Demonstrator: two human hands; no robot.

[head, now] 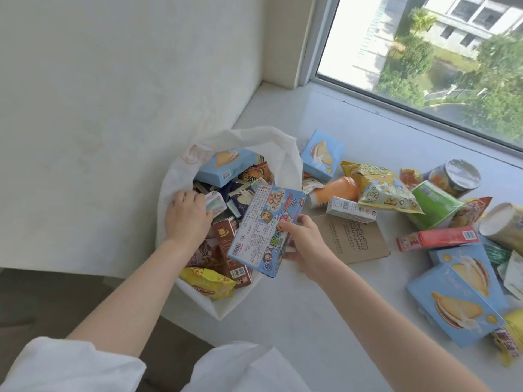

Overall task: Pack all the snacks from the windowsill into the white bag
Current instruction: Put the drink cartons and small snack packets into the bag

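On the pale windowsill point(311, 321), my left hand point(188, 219) reaches into the white bag point(285, 154), apparently clearing room, while my right hand point(304, 241) grips a cartoon box point(263, 230) over its mouth; many snacks point(390, 190) wait beside.

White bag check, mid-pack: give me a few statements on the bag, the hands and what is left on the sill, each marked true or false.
1. The right hand holds a blue cartoon box over the white bag. True.
2. The left hand rests on the windowsill outside the bag. False: it reaches into the bag among the snacks.
3. The bag is empty. False: it already holds several boxes and packets.
4. A green cup lies tipped on the sill. True.
5. A red box is still on the sill. True.
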